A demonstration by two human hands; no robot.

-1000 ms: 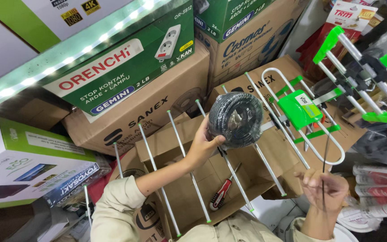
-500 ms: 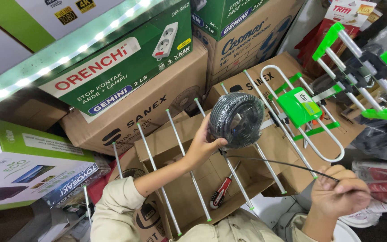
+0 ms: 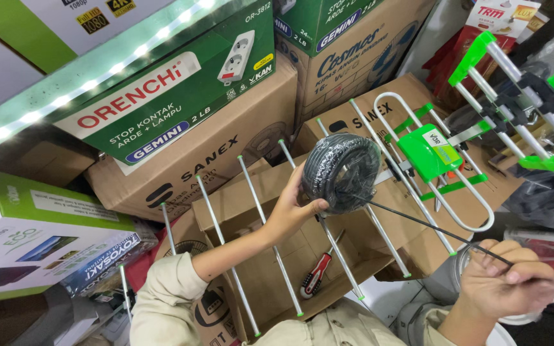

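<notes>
Two bare hands at work on a black coil of thin coaxial cable (image 3: 341, 173). Left hand (image 3: 293, 208) raised over the open brown cardboard box (image 3: 270, 282), fingers curled round the coil's lower edge, thumb pressed against its side. Coil held upright, just above the silver rods of a green-tipped aluminium antenna (image 3: 429, 152) lying across the cartons. Right hand (image 3: 504, 282) low at the near right, closed into a loose fist, thumb and forefinger pinching the free black strand (image 3: 418, 221). Strand stretched taut and straight from the coil's lower side down to that pinch.

Judged as the unwinding step: cable being drawn off the coil, only one length freed, most turns wound tight. For more slack, likely needed: a looser left grip so the coil can turn, a steady pull kept clear of the rod tips.

Also in the box: a red-and-black-handled screwdriver (image 3: 315, 275), untouched, well apart from both hands.
</notes>
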